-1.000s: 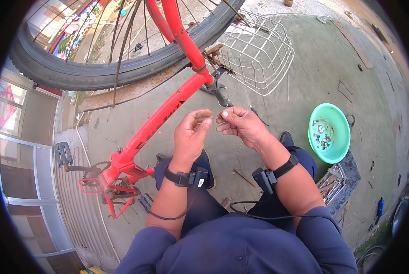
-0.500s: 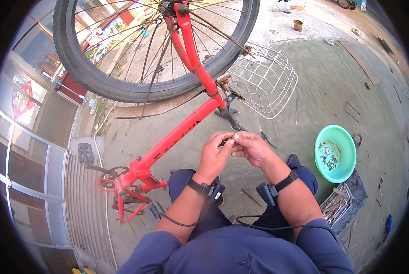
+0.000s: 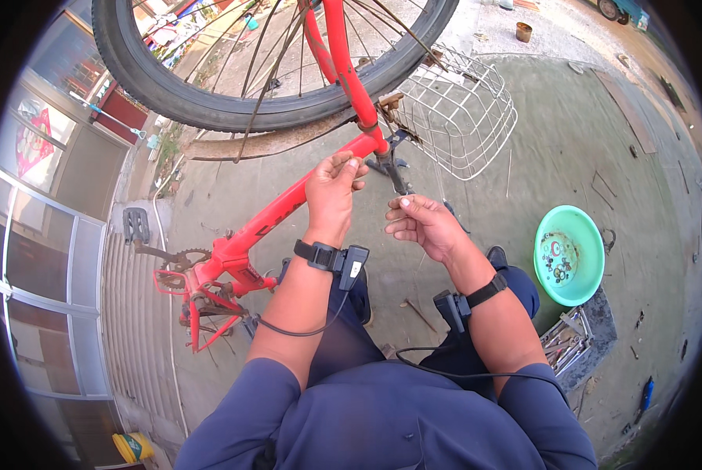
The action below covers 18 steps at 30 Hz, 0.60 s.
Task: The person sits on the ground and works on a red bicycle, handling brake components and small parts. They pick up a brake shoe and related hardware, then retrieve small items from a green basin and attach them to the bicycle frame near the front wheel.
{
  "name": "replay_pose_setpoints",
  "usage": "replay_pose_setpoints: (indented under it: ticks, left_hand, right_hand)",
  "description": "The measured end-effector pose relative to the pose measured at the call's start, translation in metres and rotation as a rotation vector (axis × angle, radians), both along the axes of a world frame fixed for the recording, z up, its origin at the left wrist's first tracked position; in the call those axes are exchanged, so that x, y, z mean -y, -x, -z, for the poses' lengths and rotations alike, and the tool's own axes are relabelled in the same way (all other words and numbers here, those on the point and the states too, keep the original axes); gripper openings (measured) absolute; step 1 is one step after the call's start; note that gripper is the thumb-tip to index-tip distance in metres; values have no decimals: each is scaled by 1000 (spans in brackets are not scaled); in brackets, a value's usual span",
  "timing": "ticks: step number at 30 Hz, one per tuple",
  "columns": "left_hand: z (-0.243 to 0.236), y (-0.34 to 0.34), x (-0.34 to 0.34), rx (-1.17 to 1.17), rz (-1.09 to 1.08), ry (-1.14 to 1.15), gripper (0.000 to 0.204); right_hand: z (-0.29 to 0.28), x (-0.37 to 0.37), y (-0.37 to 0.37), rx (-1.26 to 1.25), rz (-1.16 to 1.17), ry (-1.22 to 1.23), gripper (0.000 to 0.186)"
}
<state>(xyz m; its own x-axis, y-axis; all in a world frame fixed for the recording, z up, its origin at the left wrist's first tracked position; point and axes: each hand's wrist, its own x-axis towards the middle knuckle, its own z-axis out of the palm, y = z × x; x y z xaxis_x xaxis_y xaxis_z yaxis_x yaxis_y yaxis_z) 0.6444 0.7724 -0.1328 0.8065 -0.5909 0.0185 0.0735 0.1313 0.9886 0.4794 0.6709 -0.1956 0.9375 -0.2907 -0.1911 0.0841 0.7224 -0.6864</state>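
Note:
A red bicycle (image 3: 284, 204) stands upside down in front of me, its wheel (image 3: 186, 113) raised at the top of the view. My left hand (image 3: 331, 196) is up against the red frame tube in the view, thumb and forefinger pinched together near the head of the frame. Whatever lies in that pinch is too small to make out. Lower and to the right, my right hand (image 3: 425, 222) has its thumb pressed to the forefinger and the other fingers curled. What it holds, if anything, cannot be seen. A gap separates the two hands.
White wire basket (image 3: 472, 129) beyond my hands, at the bicycle's front. On the right stand a green basin (image 3: 594, 270) with small parts inside and a tray of wrenches (image 3: 566, 341). A blue-handled tool (image 3: 647, 392) lies farther right. Glass doors (image 3: 45, 274) line the left.
My hands were together over a small dark piece; now they are apart. The left has moved up and left toward the frame, the right slightly down. The whole view has shifted a little.

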Motion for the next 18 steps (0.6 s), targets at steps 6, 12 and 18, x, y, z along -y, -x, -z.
replay_pose_setpoints:
  ticks: [6, 12, 18]
  left_hand:
    - [-1, -23, 30, -207, -116, 57, 19]
    - [4, -35, 48, -233, -156, 76, 29]
    - [6, -42, 60, -227, -165, 82, 30]
  right_hand:
    - [-2, 2, -1, 3, 6, -14, 29]
    - [-4, 2, -1, 18, 17, -24, 29]
    - [-7, 1, -1, 14, 22, -20, 29]
